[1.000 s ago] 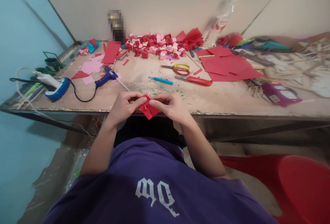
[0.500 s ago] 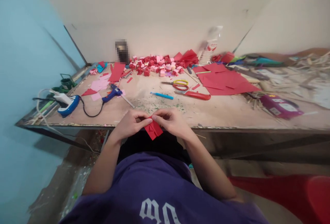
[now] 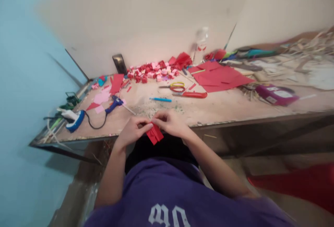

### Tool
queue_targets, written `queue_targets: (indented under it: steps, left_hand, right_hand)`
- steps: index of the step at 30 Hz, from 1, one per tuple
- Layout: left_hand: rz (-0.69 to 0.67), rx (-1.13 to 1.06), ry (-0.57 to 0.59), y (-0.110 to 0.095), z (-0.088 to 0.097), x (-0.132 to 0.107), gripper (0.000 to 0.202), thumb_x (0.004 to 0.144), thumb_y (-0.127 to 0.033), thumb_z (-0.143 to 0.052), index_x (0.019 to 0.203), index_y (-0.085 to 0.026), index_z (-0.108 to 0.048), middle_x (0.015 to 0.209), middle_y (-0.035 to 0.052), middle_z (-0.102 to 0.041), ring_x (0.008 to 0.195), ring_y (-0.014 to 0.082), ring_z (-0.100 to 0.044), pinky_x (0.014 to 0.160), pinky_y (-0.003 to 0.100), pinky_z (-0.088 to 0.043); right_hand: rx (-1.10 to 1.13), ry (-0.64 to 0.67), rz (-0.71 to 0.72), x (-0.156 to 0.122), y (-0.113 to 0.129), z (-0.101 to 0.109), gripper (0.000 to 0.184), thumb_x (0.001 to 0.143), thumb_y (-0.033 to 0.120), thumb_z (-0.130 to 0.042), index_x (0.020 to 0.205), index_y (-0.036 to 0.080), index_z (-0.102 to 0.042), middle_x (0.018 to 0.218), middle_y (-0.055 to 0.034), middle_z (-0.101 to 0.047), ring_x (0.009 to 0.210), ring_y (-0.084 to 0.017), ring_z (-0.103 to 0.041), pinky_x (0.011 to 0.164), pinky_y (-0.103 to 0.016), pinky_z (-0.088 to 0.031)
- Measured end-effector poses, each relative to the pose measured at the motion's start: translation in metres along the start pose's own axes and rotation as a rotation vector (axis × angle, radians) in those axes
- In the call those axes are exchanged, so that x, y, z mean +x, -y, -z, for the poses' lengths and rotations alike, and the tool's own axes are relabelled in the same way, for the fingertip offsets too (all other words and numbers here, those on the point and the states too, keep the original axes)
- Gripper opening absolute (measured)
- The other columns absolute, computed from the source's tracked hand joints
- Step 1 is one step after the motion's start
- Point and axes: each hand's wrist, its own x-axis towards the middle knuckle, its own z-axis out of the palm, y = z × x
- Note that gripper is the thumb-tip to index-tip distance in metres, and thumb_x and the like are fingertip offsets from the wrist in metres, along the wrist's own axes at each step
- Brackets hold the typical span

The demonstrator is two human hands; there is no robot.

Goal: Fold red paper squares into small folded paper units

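A folded piece of red paper (image 3: 154,135) is pinched between both my hands at the near edge of the wooden table (image 3: 221,107). My left hand (image 3: 133,131) grips its left side with fingers curled. My right hand (image 3: 169,122) grips the top right, fingers pressed together. The paper hangs just past the table's front edge, over my lap.
On the table lie a blue glue gun (image 3: 112,104), a blue pen (image 3: 160,99), yellow-and-red scissors (image 3: 175,87), a red cutter (image 3: 191,94), red paper sheets (image 3: 219,77), a pile of small red and pink folded pieces (image 3: 152,72) and a purple box (image 3: 276,94). A red chair (image 3: 300,185) stands at right.
The camera has tilted up and rolled, so the table looks slanted. My hands stay together on the red paper, which now looks more tightly folded.
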Motion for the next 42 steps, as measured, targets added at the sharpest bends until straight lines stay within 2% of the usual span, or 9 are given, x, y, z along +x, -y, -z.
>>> queue_targets:
  steps: [5,8,13,19,25,29,34,39,42]
  left_hand:
    - [0.005,0.021,-0.005,0.006,-0.002,0.003,0.026,0.099,-0.037,-0.070,0.092,-0.018,-0.085,0.088,0.0052,-0.082,0.082,0.0199,-0.072,0.079,0.028,-0.053]
    - [0.021,-0.047,-0.088,0.009,-0.003,0.003,0.025,0.095,-0.039,-0.075,0.086,-0.017,-0.083,0.084,0.0038,-0.079,0.079,0.0187,-0.069,0.077,0.027,-0.051]
    - [0.037,-0.104,-0.225,0.009,-0.006,0.001,0.029,0.095,-0.044,-0.076,0.083,-0.018,-0.079,0.081,0.0028,-0.075,0.076,0.0183,-0.066,0.074,0.027,-0.049]
    - [0.025,-0.053,-0.103,0.007,-0.008,0.004,0.027,0.099,-0.041,-0.072,0.088,-0.017,-0.076,0.083,0.0026,-0.073,0.079,0.0176,-0.065,0.075,0.026,-0.048]
    - [-0.005,-0.051,-0.067,0.001,-0.007,0.004,0.031,0.105,-0.042,-0.064,0.088,-0.018,-0.069,0.080,-0.0010,-0.065,0.076,0.0143,-0.057,0.074,0.025,-0.043]
    - [0.002,-0.106,-0.196,0.006,-0.006,0.002,0.031,0.102,-0.042,-0.067,0.083,-0.018,-0.068,0.075,-0.0018,-0.060,0.071,0.0143,-0.054,0.070,0.025,-0.042]
    - [-0.027,-0.120,-0.362,0.012,-0.008,0.001,0.029,0.098,-0.042,-0.069,0.082,-0.018,-0.071,0.076,-0.0005,-0.065,0.073,0.0161,-0.058,0.071,0.026,-0.045]
    - [-0.054,-0.116,-0.503,0.013,-0.007,0.002,0.029,0.099,-0.043,-0.069,0.081,-0.020,-0.069,0.075,-0.0012,-0.064,0.073,0.0159,-0.059,0.071,0.026,-0.047]
    - [-0.054,-0.126,-0.462,0.012,-0.004,0.001,0.026,0.097,-0.041,-0.072,0.083,-0.019,-0.071,0.076,-0.0010,-0.066,0.072,0.0154,-0.061,0.070,0.025,-0.049]
  right_hand:
    - [0.007,-0.057,-0.041,-0.001,-0.002,0.000,0.026,0.091,0.033,-0.065,0.073,0.015,-0.072,0.065,-0.0017,-0.066,0.062,-0.014,-0.056,0.059,-0.026,-0.042]
    - [0.001,-0.025,-0.013,-0.001,0.001,0.001,0.027,0.092,0.039,-0.069,0.082,0.015,-0.076,0.071,-0.0014,-0.069,0.065,-0.015,-0.056,0.062,-0.027,-0.042]
    - [-0.044,0.000,0.025,0.000,-0.004,0.002,0.035,0.097,0.041,-0.066,0.078,0.014,-0.076,0.071,-0.0022,-0.069,0.067,-0.015,-0.055,0.065,-0.028,-0.042]
    - [-0.082,0.094,0.010,-0.001,-0.006,0.008,0.039,0.099,0.037,-0.064,0.070,0.013,-0.072,0.062,0.0000,-0.059,0.060,-0.013,-0.047,0.060,-0.028,-0.035]
    - [-0.028,0.068,0.009,-0.001,-0.004,0.008,0.038,0.098,0.043,-0.068,0.080,0.012,-0.079,0.070,-0.0028,-0.068,0.066,-0.015,-0.054,0.064,-0.028,-0.040]
    - [-0.016,0.092,-0.003,-0.001,-0.001,0.005,0.030,0.097,0.037,-0.067,0.083,0.013,-0.080,0.075,-0.0035,-0.072,0.070,-0.016,-0.058,0.065,-0.028,-0.043]
    - [-0.046,0.049,0.003,-0.002,0.003,0.003,0.034,0.096,0.037,-0.067,0.070,0.015,-0.072,0.064,0.0008,-0.058,0.062,-0.013,-0.049,0.059,-0.027,-0.037]
    - [0.035,0.026,-0.066,-0.001,0.000,0.003,0.033,0.094,0.042,-0.070,0.081,0.014,-0.081,0.075,-0.0064,-0.077,0.067,-0.018,-0.065,0.067,-0.029,-0.050]
    - [0.021,-0.022,-0.069,-0.001,-0.001,0.005,0.031,0.092,0.040,-0.071,0.079,0.015,-0.082,0.076,-0.0078,-0.080,0.069,-0.019,-0.068,0.069,-0.030,-0.052]
